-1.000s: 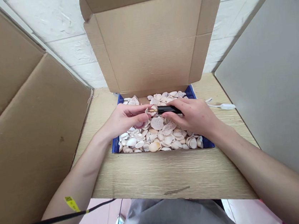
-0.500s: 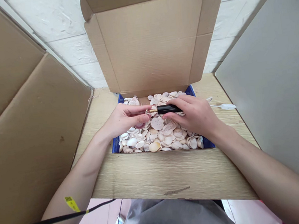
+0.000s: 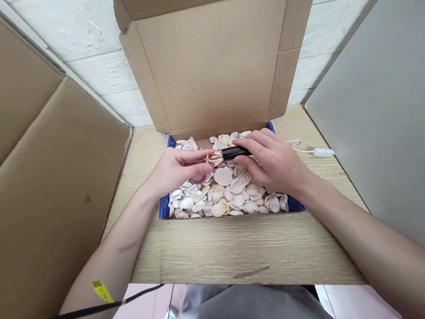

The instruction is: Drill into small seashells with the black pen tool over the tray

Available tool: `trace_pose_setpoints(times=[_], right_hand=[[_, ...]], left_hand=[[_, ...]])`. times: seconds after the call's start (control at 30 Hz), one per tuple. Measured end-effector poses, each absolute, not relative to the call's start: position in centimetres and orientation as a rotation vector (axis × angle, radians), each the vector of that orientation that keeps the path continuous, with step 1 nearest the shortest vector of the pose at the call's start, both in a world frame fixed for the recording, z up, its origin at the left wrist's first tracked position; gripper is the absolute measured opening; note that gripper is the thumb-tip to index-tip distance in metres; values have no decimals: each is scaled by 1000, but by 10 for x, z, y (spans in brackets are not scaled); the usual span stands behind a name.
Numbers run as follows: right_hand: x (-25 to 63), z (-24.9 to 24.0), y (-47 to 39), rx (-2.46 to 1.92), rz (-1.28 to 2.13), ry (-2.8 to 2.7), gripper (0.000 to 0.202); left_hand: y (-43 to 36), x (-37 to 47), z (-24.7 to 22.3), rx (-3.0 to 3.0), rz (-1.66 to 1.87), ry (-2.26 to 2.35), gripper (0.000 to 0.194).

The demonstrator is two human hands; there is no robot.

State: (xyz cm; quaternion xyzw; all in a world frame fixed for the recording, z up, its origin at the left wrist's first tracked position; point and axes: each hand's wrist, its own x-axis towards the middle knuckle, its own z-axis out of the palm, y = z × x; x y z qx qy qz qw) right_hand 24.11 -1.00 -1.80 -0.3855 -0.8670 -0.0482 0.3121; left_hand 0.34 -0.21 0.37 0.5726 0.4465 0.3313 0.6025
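Over a shallow cardboard box (image 3: 164,209) full of loose seashells (image 3: 223,176), both of my hands meet near the middle. My left hand (image 3: 177,169) pinches a small pale shell (image 3: 207,159) edge-on between thumb and fingers. In my right hand (image 3: 274,160) is a black handheld electric drill (image 3: 234,152) with a brass-coloured chuck, lying level and pointing left. Its tip reaches the shell, or very nearly; the bit is too thin to tell whether it touches. A white cord (image 3: 299,147) comes out behind the right hand.
The box's brown lid (image 3: 212,62) stands up against a white brick wall (image 3: 83,31). Cardboard (image 3: 44,163) closes off the left, a grey panel (image 3: 383,109) the right. A white inline switch (image 3: 323,152) lies on the wooden table (image 3: 245,243). A black cable (image 3: 61,318) crosses my left forearm.
My right fingers have shifted back along the drill, and its rear has risen slightly. The left hand keeps its pinch on the shell, almost unmoved.
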Motion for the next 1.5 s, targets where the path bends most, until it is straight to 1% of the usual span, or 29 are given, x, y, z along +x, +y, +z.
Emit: trace_pose_setpoints(times=[0.23,0.53,0.7,0.83,0.97,1.13,1.3,1.5], right_hand=[[240,-18,-15,-1031,-165,-2387,32],[238,-17,-14,-1008,-186,-2310,23],[239,-18,-13,-999,-211,-2306,27],[240,-18,-14,-1084,-257,-2312,24],[240,-19,-14,-1205,-299,-2294,29],[239,-19,-13,-1231,-254,-2256,23],[238,-19,-15,-1301,-271,-2267,29],[238,-20,-15,-1326,-272,-2243,32]], left_hand=[[-2,4,4,1334,772,1027,35],[-1,4,1,1339,773,926,33],[-1,6,2,1322,769,950,38],[-2,7,2,1331,760,986,40],[-3,8,3,1298,803,968,40],[-2,6,3,1373,844,1031,41],[0,3,-1,1454,905,982,37],[4,0,-6,1387,980,973,36]])
